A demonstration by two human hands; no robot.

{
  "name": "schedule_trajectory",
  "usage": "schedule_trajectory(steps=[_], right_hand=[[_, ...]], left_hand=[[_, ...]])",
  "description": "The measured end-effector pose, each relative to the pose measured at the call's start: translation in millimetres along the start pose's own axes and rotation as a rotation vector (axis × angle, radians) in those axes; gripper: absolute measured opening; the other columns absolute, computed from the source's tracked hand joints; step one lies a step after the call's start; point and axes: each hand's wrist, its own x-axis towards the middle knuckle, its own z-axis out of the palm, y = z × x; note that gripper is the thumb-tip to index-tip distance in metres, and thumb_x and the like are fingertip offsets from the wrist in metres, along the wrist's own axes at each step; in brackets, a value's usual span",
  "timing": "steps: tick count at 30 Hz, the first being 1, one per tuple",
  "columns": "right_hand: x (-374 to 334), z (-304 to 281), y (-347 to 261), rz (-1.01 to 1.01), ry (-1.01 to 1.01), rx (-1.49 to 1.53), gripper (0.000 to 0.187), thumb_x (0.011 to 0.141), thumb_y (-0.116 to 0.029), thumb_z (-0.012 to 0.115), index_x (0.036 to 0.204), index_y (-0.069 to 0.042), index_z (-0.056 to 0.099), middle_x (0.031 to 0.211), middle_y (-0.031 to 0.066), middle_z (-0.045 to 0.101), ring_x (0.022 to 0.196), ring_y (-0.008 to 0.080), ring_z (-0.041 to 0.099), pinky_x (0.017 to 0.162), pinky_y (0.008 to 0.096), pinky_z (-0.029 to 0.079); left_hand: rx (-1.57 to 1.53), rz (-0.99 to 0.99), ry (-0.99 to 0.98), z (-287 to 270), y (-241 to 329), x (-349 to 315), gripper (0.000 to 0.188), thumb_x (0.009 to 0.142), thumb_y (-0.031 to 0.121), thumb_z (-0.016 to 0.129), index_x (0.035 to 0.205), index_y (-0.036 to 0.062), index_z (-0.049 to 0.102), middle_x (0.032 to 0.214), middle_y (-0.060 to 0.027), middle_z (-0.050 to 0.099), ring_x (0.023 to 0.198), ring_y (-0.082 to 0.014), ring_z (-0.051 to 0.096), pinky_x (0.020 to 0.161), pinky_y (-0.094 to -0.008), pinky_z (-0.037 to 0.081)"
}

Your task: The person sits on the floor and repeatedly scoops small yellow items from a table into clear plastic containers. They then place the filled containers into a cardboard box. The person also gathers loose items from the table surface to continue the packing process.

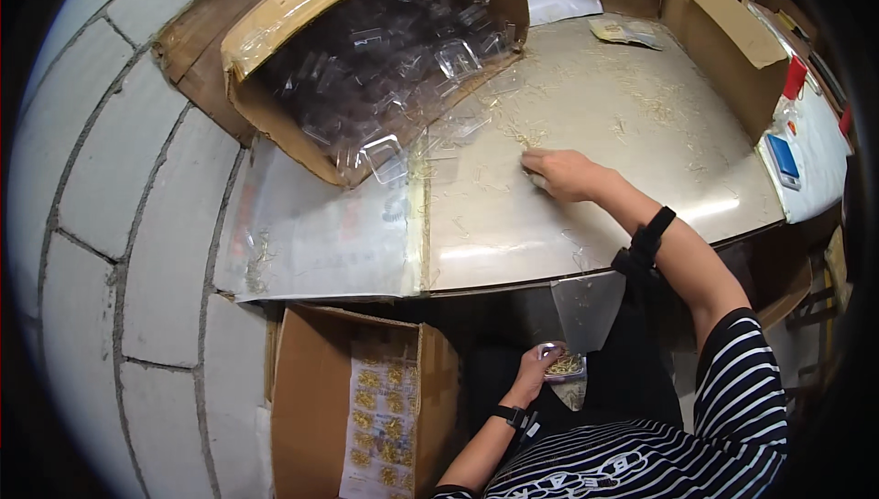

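My left hand [528, 378] is closed around a small clear plastic box [575, 366], holding it low in front of my body. Thin gold-coloured pieces [560, 364] lie in the box; they are too small to name. Over the tabletop [586, 233], my right hand [566, 175] has its fingertips drawn together beside a loose pile of gold-coloured pieces [529, 133]. Whatever those fingertips may hold is hidden. More such pieces are scattered across the far part of the table.
A large cardboard box [302, 18] full of clear plastic boxes [458, 59] tips open at the far left. Below the table edge, another carton [316, 407] holds a sheet [377, 444] with gold clusters. A cardboard partition [723, 50] and a blue object [783, 158] are at right.
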Motion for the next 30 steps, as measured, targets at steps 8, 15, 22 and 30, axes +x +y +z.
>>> schedule_trajectory(steps=[8, 15, 22, 30], right_hand=[[-113, 47, -8, -0.183, 0.22, -0.061, 0.04, 0.084, -0.008, 0.05, 0.122, 0.004, 0.052, 0.136, 0.0173, 0.047, 0.125, 0.0296, 0.046, 0.099, 0.0338, 0.044], [-198, 59, -52, -0.184, 0.294, 0.007, 0.047, 0.071, 0.003, 0.058, 0.118, 0.004, 0.055, 0.129, 0.018, 0.052, 0.125, 0.0303, 0.046, 0.101, 0.0368, 0.043], [-262, 61, -64, -0.149, 0.319, 0.173, 0.04, 0.068, 0.007, 0.057, 0.108, 0.001, 0.06, 0.112, 0.0159, 0.061, 0.105, 0.0314, 0.06, 0.087, 0.0381, 0.051], [-288, 89, -53, -0.013, 0.341, 0.325, 0.029, 0.073, 0.005, 0.058, 0.102, 0.003, 0.062, 0.103, 0.0155, 0.064, 0.092, 0.032, 0.063, 0.078, 0.0382, 0.052]], left_hand=[[-0.173, -0.031, -0.058, 6, -8, 12, 0.033, 0.1, 0.027, 0.044, 0.105, -0.001, 0.06, 0.095, -0.0071, 0.065, 0.084, -0.0155, 0.064, 0.076, -0.0294, 0.052], [-0.149, 0.012, -0.124, 25, 4, 8, 0.04, 0.1, 0.033, 0.036, 0.114, -0.0004, 0.053, 0.098, -0.0101, 0.065, 0.077, -0.0187, 0.068, 0.054, -0.0316, 0.058], [-0.114, 0.012, -0.156, 40, 9, 1, 0.038, 0.099, 0.03, 0.036, 0.117, 0.0001, 0.052, 0.102, -0.0099, 0.064, 0.081, -0.0179, 0.067, 0.055, -0.0296, 0.058], [-0.046, 0.015, -0.084, 32, -3, 1, 0.044, 0.1, 0.036, 0.034, 0.116, -0.0018, 0.052, 0.098, -0.012, 0.065, 0.076, -0.0189, 0.068, 0.052, -0.0303, 0.057]])
